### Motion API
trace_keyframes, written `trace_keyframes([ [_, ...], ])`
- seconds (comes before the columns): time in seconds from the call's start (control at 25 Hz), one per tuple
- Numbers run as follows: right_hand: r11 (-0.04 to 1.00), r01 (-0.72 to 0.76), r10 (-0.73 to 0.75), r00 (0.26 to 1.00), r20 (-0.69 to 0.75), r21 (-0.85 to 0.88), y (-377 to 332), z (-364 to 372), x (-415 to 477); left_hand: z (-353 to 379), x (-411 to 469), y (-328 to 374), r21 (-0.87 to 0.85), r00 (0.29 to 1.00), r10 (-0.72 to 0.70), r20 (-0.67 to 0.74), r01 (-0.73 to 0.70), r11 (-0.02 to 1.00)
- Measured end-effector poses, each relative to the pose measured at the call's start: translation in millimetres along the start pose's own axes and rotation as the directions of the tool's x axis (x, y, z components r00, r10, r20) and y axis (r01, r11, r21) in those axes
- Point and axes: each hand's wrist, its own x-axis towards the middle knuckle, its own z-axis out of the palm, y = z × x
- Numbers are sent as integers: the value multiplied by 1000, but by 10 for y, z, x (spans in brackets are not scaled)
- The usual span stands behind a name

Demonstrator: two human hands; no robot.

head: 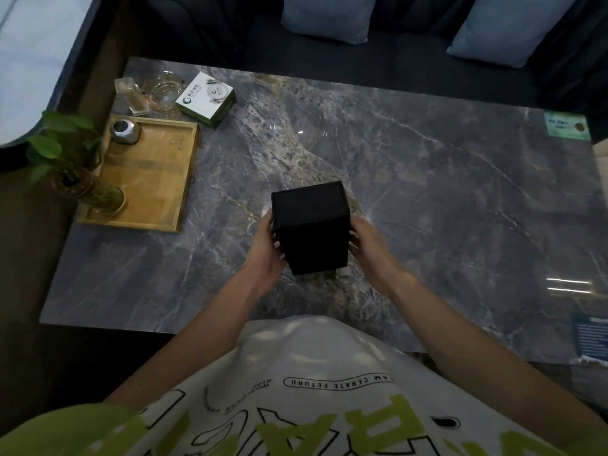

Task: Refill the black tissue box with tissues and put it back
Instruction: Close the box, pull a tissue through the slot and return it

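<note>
Left hand (267,250) & right hand (366,245) both grip the black tissue box (311,225), one on each side wall. Fingers are curled onto the box, palms facing in, and neither hand holds anything else. The box sits mid-bench (444,179), just in front of the person, and looks tilted, w/ its upper face leaning away. Can't tell if the bottom edge rests on the bench or hangs just above it.

No slot or flap shows on the faces in view, so which side opens is unclear. No tissue pack can be made out either. My read: refill not yet done, box being turned or checked.

Risks from here:
- Grip is only a side squeeze w/ nothing under the box. If one hand lets go to work a flap, the box could twist & drop onto the hard stone top.
- W/ the opening side unknown, pulling at the wrong face could crease or tear a panel.
- Light is dim & the box is matt black, so seams are easy to miss and fumbling is likely.
- Wooden tray (154,179) w/ plant vase (98,195) & metal pot (125,131) stands well to the left, w/ glassware (163,90) & a green-white carton (207,100) behind it. A wide sweep of the left arm that way could knock the vase, though it's well apart from the hands.
</note>
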Motion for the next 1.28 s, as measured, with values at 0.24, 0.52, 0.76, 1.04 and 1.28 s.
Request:
trace_keyframes([
  [0.24,997,-4,6,999,-34,78,58,-62,24,-25,-19,38,11,997,-22,72,21,1000],
  [0.52,998,66,-66,998,-7,8,228,-88,50,-131,74,-153,219,982,187,-14,-179,959],
  [0.76,970,78,-88,996,-34,-231,371,-42,24,-203,71,-337,322,986,165,0,-156,934],
  [1.04,744,160,-192,981,22,-648,627,-12,46,-331,47,-471,429,980,197,-6,-175,886],
  [1.28,440,136,-215,976,43,-888,574,177,116,-420,133,-495,591,975,221,-6,-175,788],
])
